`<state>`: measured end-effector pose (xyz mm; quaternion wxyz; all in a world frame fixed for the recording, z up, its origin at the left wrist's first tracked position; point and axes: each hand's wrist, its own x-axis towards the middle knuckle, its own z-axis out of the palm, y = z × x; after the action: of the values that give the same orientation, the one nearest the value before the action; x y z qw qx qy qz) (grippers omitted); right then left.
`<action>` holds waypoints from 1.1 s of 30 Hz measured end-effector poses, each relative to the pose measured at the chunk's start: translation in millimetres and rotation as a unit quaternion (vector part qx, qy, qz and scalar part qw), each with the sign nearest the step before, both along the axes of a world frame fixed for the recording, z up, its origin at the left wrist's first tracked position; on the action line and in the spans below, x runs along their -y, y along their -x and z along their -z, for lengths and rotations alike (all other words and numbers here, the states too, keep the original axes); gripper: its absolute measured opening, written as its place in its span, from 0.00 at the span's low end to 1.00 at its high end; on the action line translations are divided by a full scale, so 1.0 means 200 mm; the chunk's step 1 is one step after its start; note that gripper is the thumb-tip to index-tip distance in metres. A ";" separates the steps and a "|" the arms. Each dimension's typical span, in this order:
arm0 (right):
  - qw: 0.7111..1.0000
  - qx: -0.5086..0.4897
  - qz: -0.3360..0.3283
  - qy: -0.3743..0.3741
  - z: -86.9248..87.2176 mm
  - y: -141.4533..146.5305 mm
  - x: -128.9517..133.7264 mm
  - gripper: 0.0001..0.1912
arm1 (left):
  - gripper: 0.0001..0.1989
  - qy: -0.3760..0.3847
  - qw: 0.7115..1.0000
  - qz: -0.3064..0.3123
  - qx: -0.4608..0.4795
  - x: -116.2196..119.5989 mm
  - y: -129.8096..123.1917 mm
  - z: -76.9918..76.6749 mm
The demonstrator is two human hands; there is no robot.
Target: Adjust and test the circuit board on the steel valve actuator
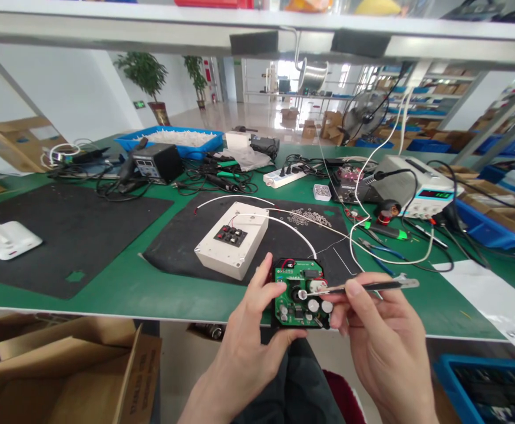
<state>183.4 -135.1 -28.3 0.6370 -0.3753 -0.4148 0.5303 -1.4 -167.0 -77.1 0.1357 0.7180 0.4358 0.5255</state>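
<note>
My left hand (257, 321) grips a green circuit board (289, 306) in a black frame, thumb below and fingers along its left edge. The board carries several round silver capacitors and a dark coil, and a white cable runs from its top. Between the thumb and fingers of my right hand (379, 330) is a pair of tweezers (363, 287), pointing left over the board. At their tip sits a small pale round piece (302, 294); whether they pinch it or only touch it I cannot tell. Behind the board lies a light grey box (235, 241) with a black switch panel.
Many small rings (308, 217) lie on the black mat (173, 247). A power supply (416, 188), pliers (383, 256) and cables occupy the right. At the back stand a black soldering station (158, 163) and a blue tray (215, 141). A shelf (187, 29) hangs overhead.
</note>
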 end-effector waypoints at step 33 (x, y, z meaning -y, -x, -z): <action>0.992 0.086 0.085 -0.031 0.03 0.02 0.06 0.12 | 0.28 -0.019 1.000 0.020 -0.008 0.01 0.00 -0.01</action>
<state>180.3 -147.8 -35.2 0.6533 -0.4336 -0.4507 0.4267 -1.0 -169.1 -75.9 0.1291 0.7331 0.4122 0.5254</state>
